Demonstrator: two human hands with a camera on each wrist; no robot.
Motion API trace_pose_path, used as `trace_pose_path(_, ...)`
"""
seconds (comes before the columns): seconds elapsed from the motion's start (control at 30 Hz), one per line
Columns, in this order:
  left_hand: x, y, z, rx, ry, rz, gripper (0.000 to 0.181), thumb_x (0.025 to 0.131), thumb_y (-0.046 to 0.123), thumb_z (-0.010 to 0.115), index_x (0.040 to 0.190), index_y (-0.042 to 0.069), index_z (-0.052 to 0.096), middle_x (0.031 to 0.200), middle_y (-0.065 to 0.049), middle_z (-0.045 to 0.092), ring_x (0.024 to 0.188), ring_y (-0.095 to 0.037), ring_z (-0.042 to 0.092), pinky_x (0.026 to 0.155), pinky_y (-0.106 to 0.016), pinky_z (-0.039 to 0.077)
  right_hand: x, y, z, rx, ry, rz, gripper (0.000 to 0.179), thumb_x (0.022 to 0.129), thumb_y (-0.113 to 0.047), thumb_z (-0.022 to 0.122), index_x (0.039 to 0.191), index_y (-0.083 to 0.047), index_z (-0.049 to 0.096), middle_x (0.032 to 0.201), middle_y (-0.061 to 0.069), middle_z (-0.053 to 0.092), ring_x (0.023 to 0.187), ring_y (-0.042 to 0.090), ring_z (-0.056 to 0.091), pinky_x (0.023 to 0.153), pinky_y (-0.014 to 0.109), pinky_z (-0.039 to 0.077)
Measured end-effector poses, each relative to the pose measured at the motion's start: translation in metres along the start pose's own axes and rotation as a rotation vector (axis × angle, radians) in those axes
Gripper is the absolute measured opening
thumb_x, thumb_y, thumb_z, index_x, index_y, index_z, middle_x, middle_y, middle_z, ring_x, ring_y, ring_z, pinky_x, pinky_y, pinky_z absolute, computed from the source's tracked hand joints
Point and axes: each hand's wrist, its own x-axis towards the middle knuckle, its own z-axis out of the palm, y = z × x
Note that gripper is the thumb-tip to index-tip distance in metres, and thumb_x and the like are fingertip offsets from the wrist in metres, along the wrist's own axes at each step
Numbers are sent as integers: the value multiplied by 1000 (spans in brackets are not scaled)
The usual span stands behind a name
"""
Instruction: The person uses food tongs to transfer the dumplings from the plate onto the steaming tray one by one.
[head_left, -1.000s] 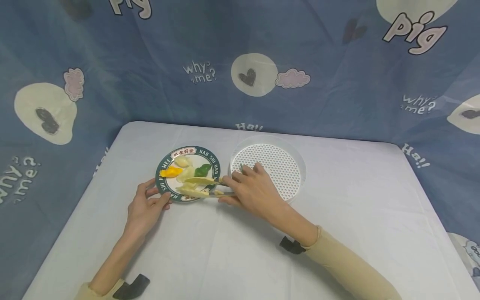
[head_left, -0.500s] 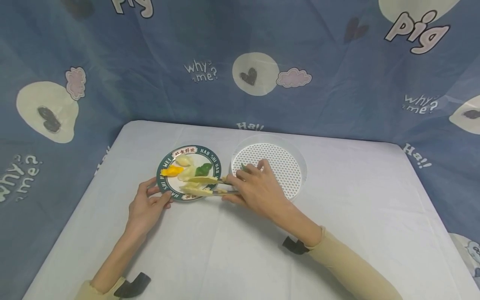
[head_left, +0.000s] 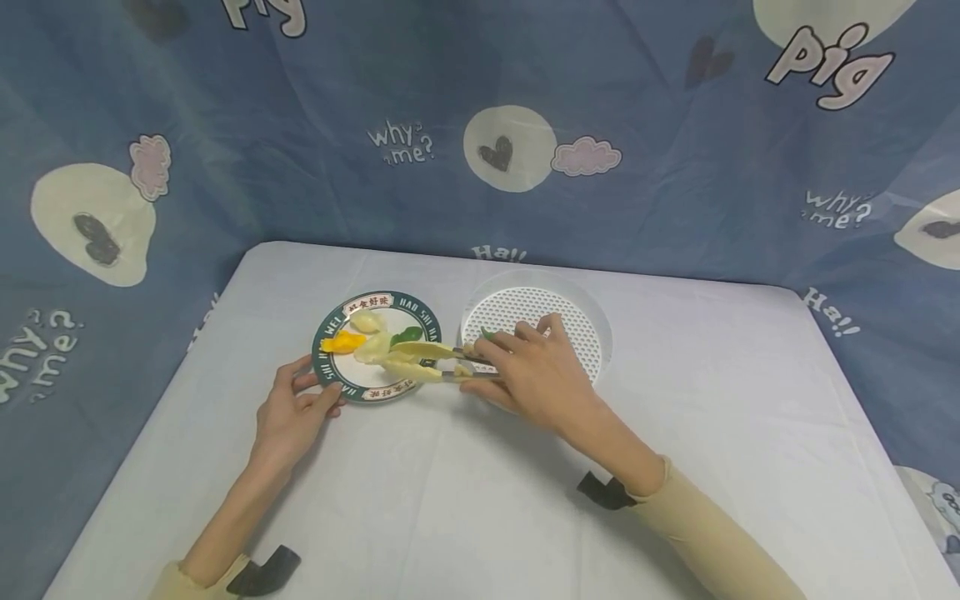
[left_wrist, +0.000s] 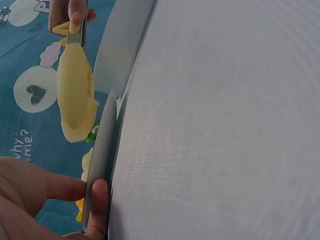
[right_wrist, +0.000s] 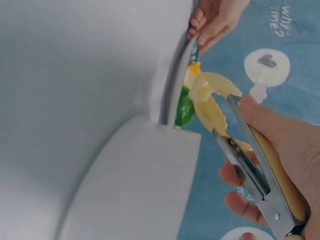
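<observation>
My left hand [head_left: 292, 417] pinches the near-left rim of a round plate [head_left: 327, 318] with a dark green lettered border. On the plate sit a yellow-orange piece [head_left: 343, 342], pale yellow pieces [head_left: 367, 322] and a glossy green piece [right_wrist: 185, 107]. My right hand [head_left: 543, 379] grips metal tongs [right_wrist: 260, 160] with pale yellow scalloped heads. The heads point left over the plate's right side, a little apart; I cannot tell whether anything is between them. Beneath the right hand is a round white perforated tray [head_left: 551, 304], where a bit of green [head_left: 487, 334] shows past the fingers.
The table [head_left: 720, 400] is covered with a white cloth. A blue printed curtain [head_left: 637, 75] hangs behind it and along both sides. The perforated tray has a raised pale rim [head_left: 606, 329] and stands just right of the plate.
My right hand and the tongs have moved right and slightly away from me, so the tong heads now lie nearer the plate's right edge. The left hand and the plate have stayed put.
</observation>
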Motion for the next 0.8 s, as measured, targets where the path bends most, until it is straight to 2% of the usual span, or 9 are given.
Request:
trace_pose_path(0.13, -1, 0, 1, 5, 2, 2, 80, 110, 26, 63, 171, 2, 17, 151, -27, 56, 88, -2, 75, 84, -16, 50, -2, 6, -6, -4, -22, 27, 52, 100, -73, 58, 128, -31, 72, 107, -8, 81, 86, 21, 65, 87, 48, 41)
trace_pose_path(0.37, -2, -1, 3, 6, 14, 2, 79, 109, 25, 63, 170, 2, 18, 149, -25, 58, 88, -4, 76, 98, -36, 55, -5, 18, -15, -47, -30, 85, 52, 100, -73, 58, 127, -31, 72, 101, -4, 82, 92, 23, 68, 91, 53, 45)
trace_pose_path(0.6, -2, 0, 3, 10, 17, 4, 79, 109, 25, 63, 170, 3, 19, 148, -24, 59, 88, -4, 76, 93, -28, 52, -8, 31, -23, -65, 10, 112, 50, 101, -70, 59, 120, -25, 72, 101, 0, 82, 95, 29, 70, 97, 57, 45)
trace_pose_path(0.8, -2, 1, 2, 9, 21, 6, 79, 109, 25, 63, 170, 3, 19, 148, -24, 59, 88, -4, 76, 96, -32, 53, -13, 41, -28, -68, 34, 143, 51, 100, -70, 59, 114, -22, 70, 96, 2, 82, 93, 31, 69, 97, 59, 45)
